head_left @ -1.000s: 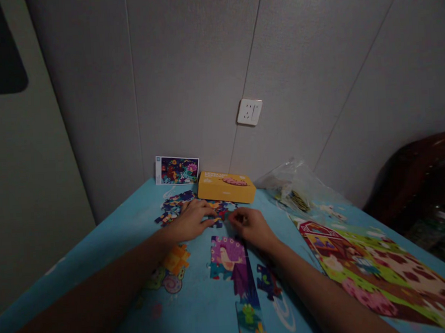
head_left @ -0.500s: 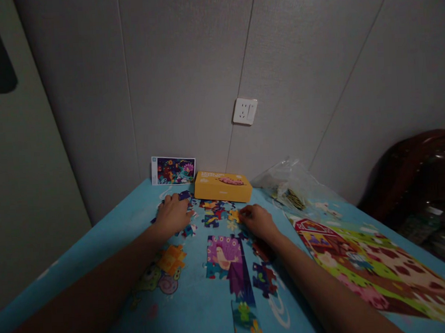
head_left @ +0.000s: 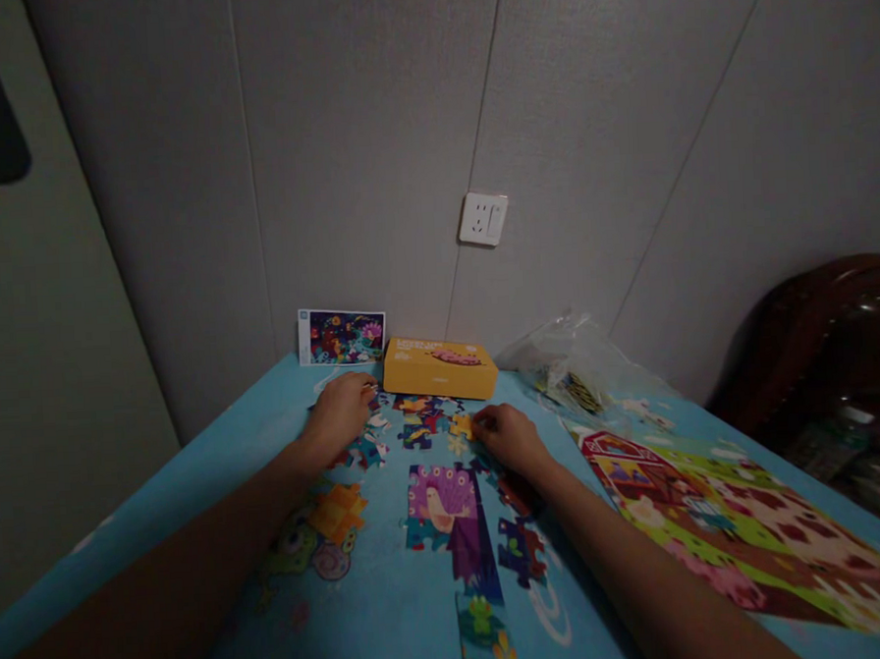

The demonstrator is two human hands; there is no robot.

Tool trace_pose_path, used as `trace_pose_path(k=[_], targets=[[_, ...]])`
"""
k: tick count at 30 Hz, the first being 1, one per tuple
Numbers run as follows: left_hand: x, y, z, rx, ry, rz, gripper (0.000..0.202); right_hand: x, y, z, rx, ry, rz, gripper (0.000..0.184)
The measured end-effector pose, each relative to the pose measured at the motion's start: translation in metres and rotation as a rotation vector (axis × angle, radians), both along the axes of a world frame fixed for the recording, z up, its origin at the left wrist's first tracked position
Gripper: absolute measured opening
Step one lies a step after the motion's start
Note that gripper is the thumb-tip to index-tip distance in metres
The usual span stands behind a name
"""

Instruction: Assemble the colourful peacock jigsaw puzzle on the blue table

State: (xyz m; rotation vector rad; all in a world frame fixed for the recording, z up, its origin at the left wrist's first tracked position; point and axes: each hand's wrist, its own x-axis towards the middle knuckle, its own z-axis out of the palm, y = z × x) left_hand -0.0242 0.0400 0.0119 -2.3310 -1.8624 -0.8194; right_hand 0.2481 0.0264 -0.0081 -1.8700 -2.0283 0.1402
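My left hand (head_left: 341,411) is over loose jigsaw pieces (head_left: 373,451) on the left, its fingers drawn together beside the yellow box. What its fingertips hold, if anything, is hidden. My right hand (head_left: 511,436) rests low with thumb and forefinger curled together, right beside a yellow puzzle piece (head_left: 461,426); I cannot make out whether a piece is between them. Between the hands lie more pieces (head_left: 417,433). Nearer me is a joined section (head_left: 441,506) with a pale bird on purple, and a strip with a frog (head_left: 482,617) runs down from it.
A yellow box (head_left: 439,369) and a picture card (head_left: 343,337) stand against the wall. Right of them lies a clear plastic bag (head_left: 571,367) with things inside. A farm picture puzzle (head_left: 716,522) covers the table's right side. Orange joined pieces (head_left: 337,512) lie near my left forearm.
My left hand has shifted slightly away from me and its fingers have drawn together toward the box, uncovering pieces below it. The right hand has stayed almost still.
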Motion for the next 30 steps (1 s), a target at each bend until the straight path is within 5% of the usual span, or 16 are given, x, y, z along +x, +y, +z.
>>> trace_pose_path(k=[7, 13, 16, 19, 26, 30], targets=[[-0.006, 0.004, 0.005, 0.125, -0.263, 0.147, 0.033, 0.0, 0.0, 0.0, 0.002, 0.006, -0.001, 0.026], [-0.005, 0.003, -0.007, -0.007, -0.012, 0.191, 0.059, 0.0, -0.002, 0.001, -0.008, 0.007, 0.004, 0.026], [-0.004, 0.0, -0.013, -0.229, 0.09, 0.067, 0.07, -0.001, -0.003, 0.002, -0.01, -0.004, -0.004, 0.026], [-0.002, -0.001, -0.016, -0.288, 0.14, -0.066, 0.064, -0.002, -0.003, 0.003, -0.018, -0.012, -0.011, 0.026], [0.0, 0.003, -0.016, -0.097, 0.082, -0.188, 0.028, -0.002, -0.003, 0.003, -0.043, -0.019, -0.02, 0.027], [-0.001, 0.004, -0.011, 0.079, -0.067, -0.292, 0.024, -0.003, -0.003, 0.004, -0.05, -0.022, -0.018, 0.027]])
